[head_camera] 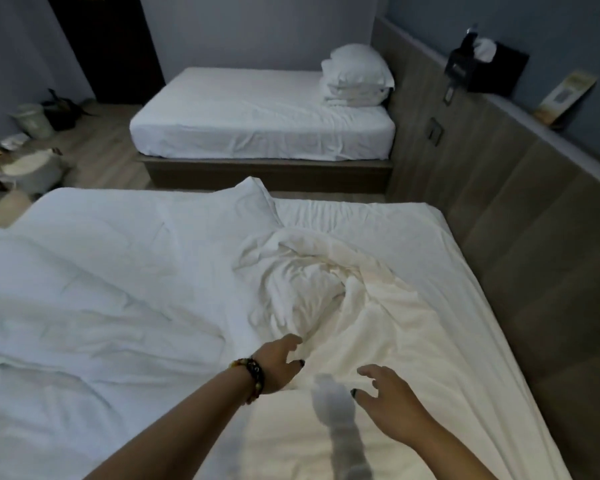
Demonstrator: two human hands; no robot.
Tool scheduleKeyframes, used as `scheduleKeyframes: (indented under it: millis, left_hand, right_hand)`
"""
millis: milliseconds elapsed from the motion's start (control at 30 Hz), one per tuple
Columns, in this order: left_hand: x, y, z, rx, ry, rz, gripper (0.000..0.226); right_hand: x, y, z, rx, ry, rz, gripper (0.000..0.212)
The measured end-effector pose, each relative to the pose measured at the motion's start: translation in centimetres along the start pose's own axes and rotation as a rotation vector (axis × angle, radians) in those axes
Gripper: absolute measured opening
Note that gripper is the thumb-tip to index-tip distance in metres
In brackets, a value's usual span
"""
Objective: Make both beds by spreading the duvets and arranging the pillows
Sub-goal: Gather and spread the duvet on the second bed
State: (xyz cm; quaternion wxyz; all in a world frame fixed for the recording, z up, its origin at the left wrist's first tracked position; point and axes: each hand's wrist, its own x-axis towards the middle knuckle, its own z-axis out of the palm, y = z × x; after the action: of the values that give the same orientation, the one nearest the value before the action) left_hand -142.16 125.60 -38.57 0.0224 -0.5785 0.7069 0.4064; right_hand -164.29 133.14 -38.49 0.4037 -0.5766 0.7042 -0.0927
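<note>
- Hands are reaching over the near bed (pixel 471 271): the left hand (pixel 281 363), a beaded bracelet (pixel 253 377) on its wrist, is hovering at or just touching the bunched cloth, fingers spread and loosely bent, gripping nothing; the right hand (pixel 392 400) is hanging just beside it, fingers splayed, also holding nothing.
- The duvet (pixel 94 292) is lying across the left part of the near bed, partly spread, with a crumpled knot (pixel 312 282) of white cloth twisting at the middle, just ahead of both hands; whether that knot is duvet or sheet is hard to tell.
- A folded-back corner (pixel 253 195) is standing up at the far edge.
- The far bed (pixel 257 123) is sitting bare under its fitted sheet, with a stack (pixel 355 77) of pillow and folded bedding at the headboard end.
- Judging by the layout, the spreading of the first duvet is in hand and the second bed is not yet begun.
- The next move is likely calling for both hands to take hold of the bunched cloth and draw it flat toward the headboard wall (pixel 499 209).
- A blurred grey shape (pixel 329 403) is hanging between the hands; what it is cannot be told.
</note>
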Motion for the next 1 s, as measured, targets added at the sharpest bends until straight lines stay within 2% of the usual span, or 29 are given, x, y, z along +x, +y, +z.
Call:
scheduleKeyframes:
  millis: [167, 300, 400, 500, 633, 867, 1000]
  left_hand:
    - [-2.4, -4.7, -4.3, -0.029, 0.037, -0.019, 0.051]
    - [-4.0, -7.7, -5.5, -0.09, 0.15, -0.093, 0.06]
    - [-5.1, -9.0, -4.7, -0.131, 0.21, -0.154, 0.066]
    - [-6.2, -10.8, -4.5, -0.166, 0.198, -0.186, 0.069]
    - [-8.2, -14.9, -6.8, -0.179, 0.247, -0.235, 0.067]
    - [-13.4, -25.6, -9.9, -0.239, 0.31, -0.277, 0.065]
    - [-16.1, -34.0, -12.5, -0.21, 0.28, -0.232, 0.064]
  right_hand:
    - [1.0, -4.8, 1.4, -0.041, -0.063, -0.027, 0.045]
    - [3.9, -8.0, 2.3, -0.058, -0.107, -0.048, 0.044]
    - [6.3, -10.3, 4.7, -0.028, -0.148, -0.057, 0.045]
    - [7.6, -12.7, 8.1, 0.018, -0.204, -0.028, 0.046]
    - [8.1, -15.1, 11.8, -0.034, -0.287, -0.036, 0.039]
    - [8.9, -21.3, 17.1, -0.106, -0.237, -0.083, 0.03]
    - [9.0, -28.0, 24.0, -0.115, -0.182, -0.069, 0.039]
